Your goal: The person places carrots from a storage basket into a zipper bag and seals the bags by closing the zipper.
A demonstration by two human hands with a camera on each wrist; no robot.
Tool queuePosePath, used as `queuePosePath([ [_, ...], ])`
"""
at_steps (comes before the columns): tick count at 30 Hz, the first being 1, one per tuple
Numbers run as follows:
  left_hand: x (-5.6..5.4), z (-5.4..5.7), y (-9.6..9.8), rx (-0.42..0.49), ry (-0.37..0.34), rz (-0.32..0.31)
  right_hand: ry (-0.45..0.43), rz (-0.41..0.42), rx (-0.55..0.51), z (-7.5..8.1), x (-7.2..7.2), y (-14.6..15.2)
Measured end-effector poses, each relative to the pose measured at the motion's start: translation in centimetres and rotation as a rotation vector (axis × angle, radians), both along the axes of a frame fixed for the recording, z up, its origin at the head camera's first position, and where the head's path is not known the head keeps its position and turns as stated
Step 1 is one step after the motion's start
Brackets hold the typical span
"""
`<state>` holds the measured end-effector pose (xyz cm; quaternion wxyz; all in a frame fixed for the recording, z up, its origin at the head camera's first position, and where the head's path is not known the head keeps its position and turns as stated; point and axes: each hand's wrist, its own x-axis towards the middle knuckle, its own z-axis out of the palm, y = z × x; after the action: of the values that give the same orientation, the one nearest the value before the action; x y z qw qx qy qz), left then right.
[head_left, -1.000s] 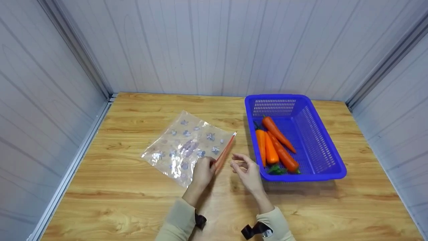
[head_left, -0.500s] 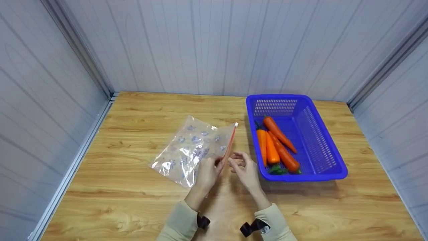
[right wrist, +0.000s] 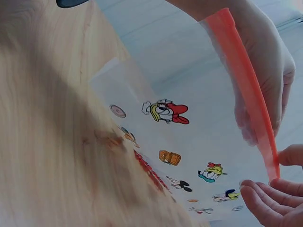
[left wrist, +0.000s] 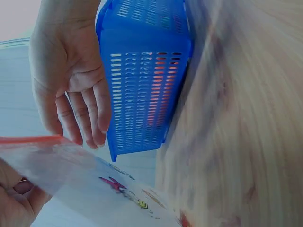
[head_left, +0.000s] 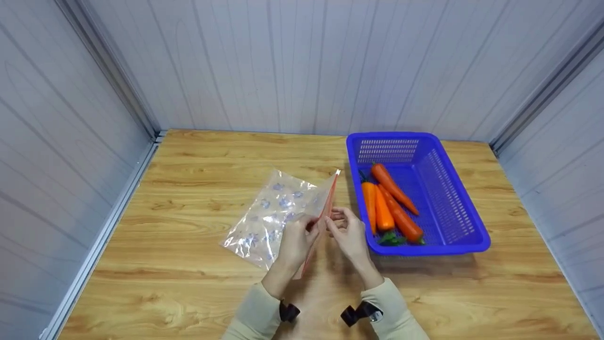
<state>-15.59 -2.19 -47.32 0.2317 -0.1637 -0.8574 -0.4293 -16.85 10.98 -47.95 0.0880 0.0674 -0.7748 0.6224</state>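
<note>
A clear zip bag (head_left: 283, 203) with printed figures and a red zip strip (right wrist: 246, 75) stands partly lifted, its lower part lying on the table. My left hand (head_left: 295, 241) grips the bag near the zip; through the film in the right wrist view its fingers (right wrist: 246, 123) hang behind the bag. From the other side, my right hand (head_left: 349, 236) pinches the zip edge, with thumb (right wrist: 291, 154) and fingertips on either side of the red strip. A white slider (head_left: 338, 172) sits at the strip's far end. The bag's mouth looks closed or nearly so; I cannot tell which.
Right of my hands stands a blue perforated basket (head_left: 476, 236), with several carrots (head_left: 394, 189) and a green leafy top (head_left: 390, 239) along its left side. The wooden table (head_left: 188, 293) meets white panelled walls (head_left: 302, 66) at the back and sides.
My left hand has raised the zip edge and drawn the bag rightward to my right hand. The right fingers, apart from the bag a second ago, now pinch its edge. The basket has not moved.
</note>
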Motion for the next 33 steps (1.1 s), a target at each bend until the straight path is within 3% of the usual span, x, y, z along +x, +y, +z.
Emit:
queuePosePath([
  [7, -0.4, 1.0, -0.4, 0.023, -0.011, 0.031, 0.034, -0.04, 0.148, 0.8, -0.5, 1.0],
  [15, -1.0, 2.4, -1.0, 0.07, -0.023, 0.094, -0.007, -0.06, 0.191, 2.1, -1.5, 2.4],
  [23, -1.7, 3.6, -1.9, 0.111, -0.028, 0.158, -0.003, -0.094, 0.25, 2.3, -2.5, 3.8],
  [33, -2.3, 4.2, -2.6, 0.224, -0.012, 0.201, -0.045, -0.148, 0.214, 2.2, -3.4, 4.8],
])
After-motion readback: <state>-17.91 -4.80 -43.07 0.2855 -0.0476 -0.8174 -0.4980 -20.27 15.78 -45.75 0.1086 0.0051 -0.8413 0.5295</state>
